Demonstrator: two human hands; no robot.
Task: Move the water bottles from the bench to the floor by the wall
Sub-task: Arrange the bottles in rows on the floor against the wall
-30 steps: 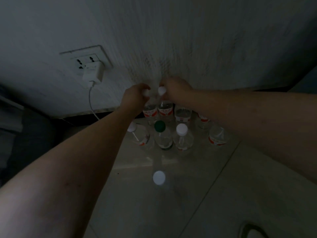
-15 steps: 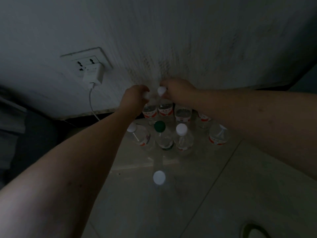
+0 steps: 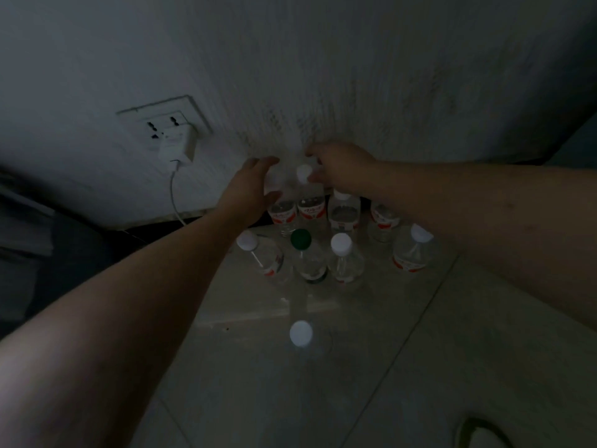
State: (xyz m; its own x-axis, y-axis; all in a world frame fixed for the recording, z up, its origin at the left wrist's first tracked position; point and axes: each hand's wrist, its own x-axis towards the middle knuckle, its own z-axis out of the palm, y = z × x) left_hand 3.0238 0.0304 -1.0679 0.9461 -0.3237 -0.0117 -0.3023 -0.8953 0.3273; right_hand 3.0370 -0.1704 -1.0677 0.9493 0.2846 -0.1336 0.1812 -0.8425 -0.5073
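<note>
A: Head view. Clear plastic bottles [image 3: 342,263] standing upright on the floor [image 3: 387,367], clustered against the wall [image 3: 323,59]. Mostly white screw caps, one dark green cap [image 3: 300,238]. Red-and-white labels round the bodies, ribbed near the base.

B: Back row?

A: Four along the wall's foot, three more just in front, another off to the right [image 3: 412,252]. One lone white-capped bottle [image 3: 301,333] nearer the camera, seen almost straight down, well apart from the rest.

B: Hands?

A: Left hand [image 3: 250,189] fingers loosely spread, curved beside the leftmost back bottle [image 3: 284,211]; touching or not, cannot tell. Right hand [image 3: 339,164] over the next bottle [image 3: 310,206], fingers relaxed around its white cap, grip not plain in the dim light.

B: Surroundings?

A: Pale, finely textured wall with dark scuffs. Glossy tiled floor, thin grout lines. White socket plate [image 3: 161,119] with a boxy white charger [image 3: 177,146] plugged in, thin cable [image 3: 174,195] hanging down.
</note>
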